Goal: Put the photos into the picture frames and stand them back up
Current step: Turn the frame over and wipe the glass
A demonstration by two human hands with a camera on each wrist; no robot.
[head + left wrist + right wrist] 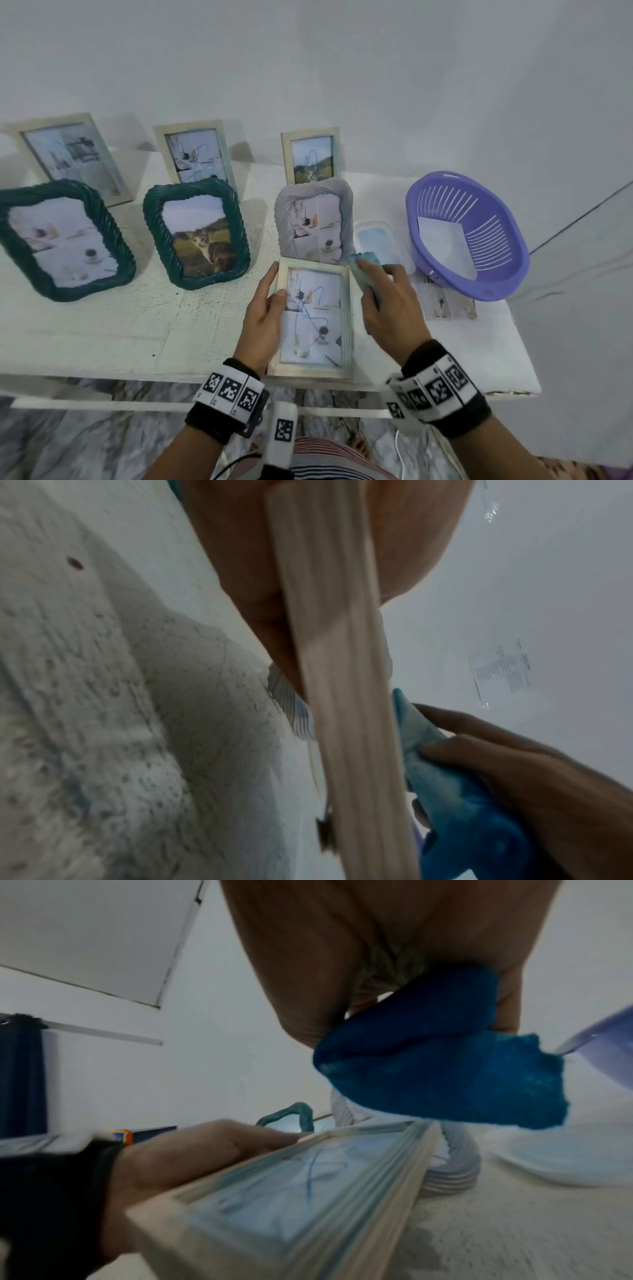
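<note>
A pale wooden picture frame (313, 322) with a photo and blue scribbles on its glass is held tilted above the table's front edge. My left hand (265, 308) grips its left side, thumb on the front; the frame's edge (346, 696) fills the left wrist view. My right hand (383, 294) holds a folded blue cloth (364, 270) just off the frame's top right corner. The cloth (441, 1069) hangs over the frame (301, 1191) in the right wrist view. A loose photo (436, 301) lies on the table by the basket.
Six frames stand on the white table (120, 329): two green twisted ones (65, 240) (197, 233), a grey ribbed one (313, 219), three pale ones behind (73, 157) (195, 154) (311, 156). A purple basket (469, 233) holding paper and a clear lid (376, 243) sit right.
</note>
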